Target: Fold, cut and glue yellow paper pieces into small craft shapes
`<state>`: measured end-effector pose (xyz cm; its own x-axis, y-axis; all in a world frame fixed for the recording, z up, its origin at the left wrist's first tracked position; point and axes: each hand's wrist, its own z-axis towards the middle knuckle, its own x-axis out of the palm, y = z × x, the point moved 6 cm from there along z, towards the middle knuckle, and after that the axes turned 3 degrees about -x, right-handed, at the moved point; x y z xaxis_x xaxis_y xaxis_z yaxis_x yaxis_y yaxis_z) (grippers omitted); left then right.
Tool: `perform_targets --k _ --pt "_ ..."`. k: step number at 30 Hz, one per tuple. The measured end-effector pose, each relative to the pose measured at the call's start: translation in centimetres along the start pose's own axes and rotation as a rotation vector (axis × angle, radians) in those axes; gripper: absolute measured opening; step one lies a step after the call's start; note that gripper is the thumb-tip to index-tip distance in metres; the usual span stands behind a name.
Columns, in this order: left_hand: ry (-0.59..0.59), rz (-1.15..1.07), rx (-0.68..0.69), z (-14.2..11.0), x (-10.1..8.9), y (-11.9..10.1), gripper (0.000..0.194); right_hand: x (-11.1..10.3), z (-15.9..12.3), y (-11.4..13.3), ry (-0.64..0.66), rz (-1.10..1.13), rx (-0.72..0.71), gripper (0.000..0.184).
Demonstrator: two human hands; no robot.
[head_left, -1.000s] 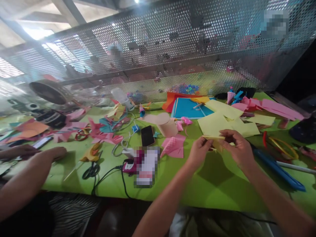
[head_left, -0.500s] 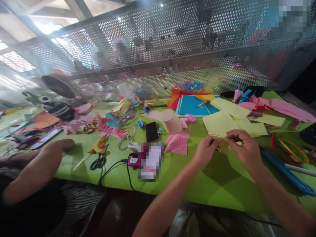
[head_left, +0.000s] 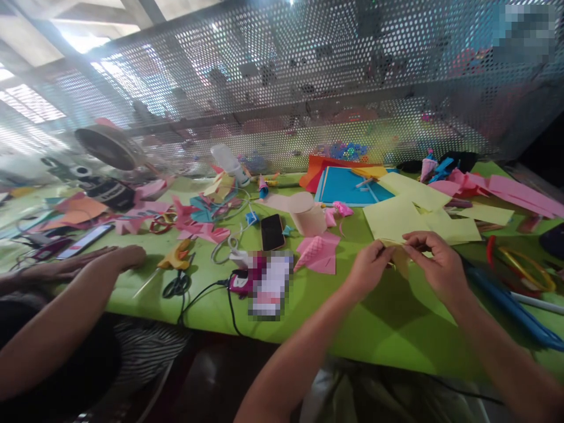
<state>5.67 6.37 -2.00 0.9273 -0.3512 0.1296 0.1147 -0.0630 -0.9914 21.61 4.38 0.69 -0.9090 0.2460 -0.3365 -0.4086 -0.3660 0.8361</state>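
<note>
My left hand [head_left: 369, 268] and my right hand [head_left: 436, 265] meet above the green table [head_left: 388, 329], both pinched on a small folded piece of yellow paper [head_left: 400, 257]. The fingers of both hands are closed around its edges. Just behind the hands lie loose yellow paper sheets [head_left: 396, 217]. A folded pink paper shape [head_left: 318, 254] rests to the left of my left hand.
Blue and orange paper sheets [head_left: 343, 183], a black phone [head_left: 272, 231], scissors [head_left: 176, 285] with a black cable, pink strips [head_left: 515, 194] and a blue tube [head_left: 511, 302] litter the table. Another person's arm [head_left: 88, 282] lies at left. A perforated metal screen [head_left: 308, 88] stands behind.
My hands stay pinched on the yellow paper with only small finger shifts. The view has drifted slightly, and the other person's arm has moved a little to the right.
</note>
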Motion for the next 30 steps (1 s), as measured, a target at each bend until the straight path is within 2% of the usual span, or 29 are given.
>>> perform_targets --k 9,13,17,19,21,26,30 --pt "0.0 0.048 0.035 0.2 -0.3 0.7 0.02 0.0 -0.1 -0.1 0.013 0.016 0.102 0.021" --pt "-0.03 0.058 0.041 0.3 -0.6 0.7 0.018 0.1 -0.1 -0.5 0.017 0.118 0.168 0.028" --pt "-0.039 0.055 0.027 0.3 -0.8 0.5 0.02 0.5 -0.1 -1.2 0.087 0.168 0.251 0.03" --pt "-0.04 0.027 0.01 0.2 -0.7 0.4 0.025 0.3 -0.2 -1.3 0.072 0.145 0.251 0.029" --pt "-0.004 -0.012 -0.011 0.1 -0.3 0.5 0.03 0.0 -0.2 -1.3 0.028 0.138 0.242 0.028" --pt "0.187 -0.024 -0.033 0.0 1.4 1.1 0.037 -0.5 -0.2 -1.4 -0.072 0.185 0.249 0.026" --pt "0.178 -0.056 -0.063 0.2 1.6 1.7 0.029 -0.1 -0.3 -1.8 -0.106 0.281 0.281 0.026"
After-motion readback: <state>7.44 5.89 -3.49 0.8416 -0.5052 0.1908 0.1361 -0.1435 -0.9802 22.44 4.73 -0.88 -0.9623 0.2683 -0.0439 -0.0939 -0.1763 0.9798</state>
